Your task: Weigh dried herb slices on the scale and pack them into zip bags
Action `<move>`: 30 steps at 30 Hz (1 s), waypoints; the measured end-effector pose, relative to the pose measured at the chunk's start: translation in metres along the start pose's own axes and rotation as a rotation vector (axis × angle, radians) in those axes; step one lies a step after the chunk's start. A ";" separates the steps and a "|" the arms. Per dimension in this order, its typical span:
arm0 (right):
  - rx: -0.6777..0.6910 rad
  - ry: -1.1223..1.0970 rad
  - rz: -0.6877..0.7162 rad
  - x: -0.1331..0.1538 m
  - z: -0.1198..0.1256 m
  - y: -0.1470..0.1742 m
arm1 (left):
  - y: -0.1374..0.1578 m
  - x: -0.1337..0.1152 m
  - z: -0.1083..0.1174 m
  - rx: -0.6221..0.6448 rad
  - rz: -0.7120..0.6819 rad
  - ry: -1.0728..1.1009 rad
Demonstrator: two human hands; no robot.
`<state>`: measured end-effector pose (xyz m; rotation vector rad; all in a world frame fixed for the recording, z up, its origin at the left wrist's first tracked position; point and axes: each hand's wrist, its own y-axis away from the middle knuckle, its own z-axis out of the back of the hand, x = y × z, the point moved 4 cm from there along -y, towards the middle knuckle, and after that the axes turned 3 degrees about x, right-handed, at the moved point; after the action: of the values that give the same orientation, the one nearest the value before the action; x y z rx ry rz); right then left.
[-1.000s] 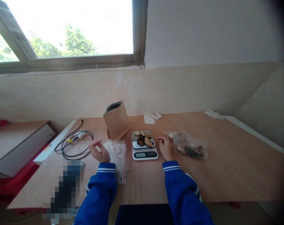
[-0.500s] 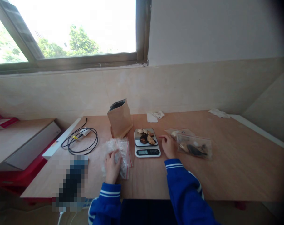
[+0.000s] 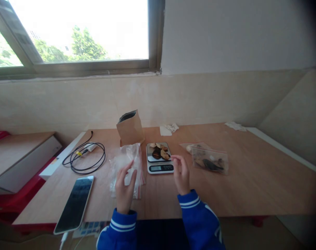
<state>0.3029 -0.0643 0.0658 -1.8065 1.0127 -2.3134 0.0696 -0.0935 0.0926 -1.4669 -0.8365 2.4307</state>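
My left hand is over a pile of clear zip bags, its thumb and fingers spread with a gap between them. A white kitchen scale with a lit display stands between my hands. On its plate lie several dried pieces, some pale and one dark brown; I cannot tell their kind. Close to the scale's right front corner is my right hand, holding nothing visible, its index finger stretched to the left. Further right lies a filled zip bag with dark and tan pieces, partly over another bag.
An open brown paper pouch stands behind the clear bags. At the left are a coiled black cable and a phone with a white lead. Crumpled tissue lies near the wall, below the window.
My left hand has lifted from the clear bags, its fingers now wider apart. My right hand has turned more upright beside the scale. The view has shifted slightly.
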 end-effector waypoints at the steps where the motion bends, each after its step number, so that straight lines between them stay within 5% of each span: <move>1: 0.101 -0.076 -0.057 0.012 -0.010 0.009 | 0.002 -0.009 -0.005 0.033 -0.019 0.037; 4: 0.270 -0.211 -0.170 0.038 -0.033 0.031 | 0.011 -0.027 -0.021 0.146 -0.048 0.122; 8: 0.293 -0.312 -0.275 0.038 -0.041 0.036 | 0.018 -0.034 -0.029 0.173 -0.020 0.162; 13: 0.098 -0.340 -0.427 0.006 -0.016 0.031 | 0.013 -0.029 -0.019 0.049 0.022 0.165; 18: 0.275 -0.308 -0.414 -0.002 -0.001 0.031 | -0.006 -0.030 -0.016 -0.019 -0.035 0.136; 22: 0.207 -0.235 -0.396 -0.015 0.013 0.031 | -0.030 -0.031 -0.019 -0.108 -0.150 0.078; 26: 0.157 -0.149 -0.388 -0.040 0.026 0.035 | -0.049 -0.015 -0.023 -0.350 -0.286 0.021; 30: 0.151 -0.128 -0.426 -0.062 0.033 0.040 | -0.055 0.014 -0.039 -0.344 -0.331 0.006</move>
<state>0.3375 -0.0859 -0.0040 -2.2461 0.4545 -2.3640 0.0894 -0.0280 0.0982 -1.3050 -1.4269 2.1116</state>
